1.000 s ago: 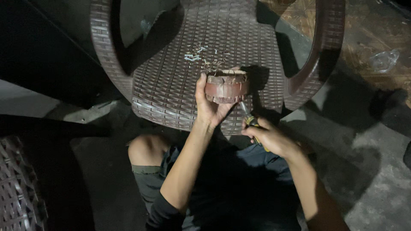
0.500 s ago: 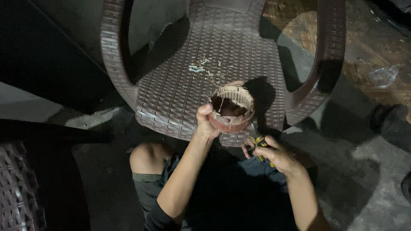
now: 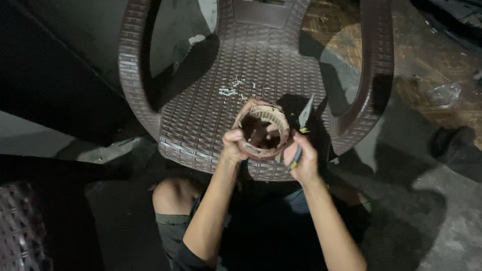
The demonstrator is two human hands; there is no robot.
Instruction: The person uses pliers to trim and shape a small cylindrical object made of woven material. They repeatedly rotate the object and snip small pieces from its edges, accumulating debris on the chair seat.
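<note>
A round, reddish-brown ring-shaped part [image 3: 262, 130] with slotted inner teeth is held up over the seat of a brown woven plastic chair [image 3: 201, 100]. My left hand [image 3: 232, 145] grips its left rim, thumb on the edge. My right hand [image 3: 300, 159] presses against the ring's right side while gripping pliers [image 3: 303, 120] with yellow and dark handles, whose metal jaws point up beside the ring. Small pale scraps [image 3: 232, 90] lie scattered on the seat behind the ring.
The chair's armrests [image 3: 377, 65] stand at both sides. A crumpled clear plastic piece [image 3: 443, 95] lies on the wooden floor at right, near a dark shoe [image 3: 452, 143]. My bare knee [image 3: 173, 193] is below the seat. Another woven surface [image 3: 17, 236] sits at lower left.
The ring has tilted so its open inside faces the camera. My right hand has risen from below the seat edge with the pliers and now touches the ring's right side.
</note>
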